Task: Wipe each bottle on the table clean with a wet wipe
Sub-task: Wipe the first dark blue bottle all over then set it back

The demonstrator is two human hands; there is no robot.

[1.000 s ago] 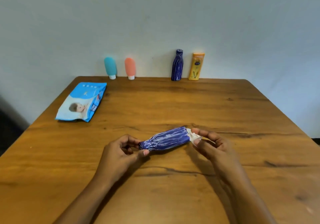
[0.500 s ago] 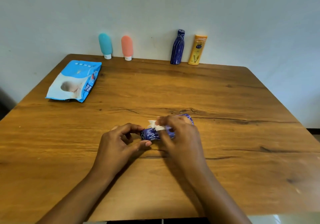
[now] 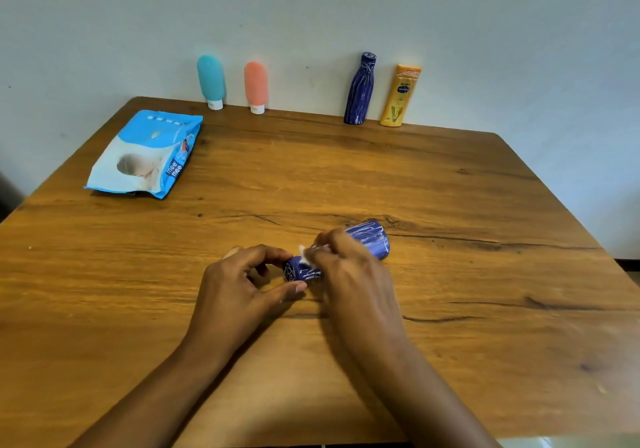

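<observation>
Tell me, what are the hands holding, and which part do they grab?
The left hand grips the lying blue bottle at its narrow cap end. The right hand pinches a white wet wipe against the bottle's neck.

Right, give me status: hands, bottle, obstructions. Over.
Left hand pinches blue bottle, lying sideways, at cap end. Right hand holds wet wipe against its neck. Wipes pack far left, out of the way.

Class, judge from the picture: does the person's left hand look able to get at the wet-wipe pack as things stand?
Probably yes: only bare table lies between the left hand and the wet-wipe pack, but it must first let go of the lying blue bottle.
</observation>
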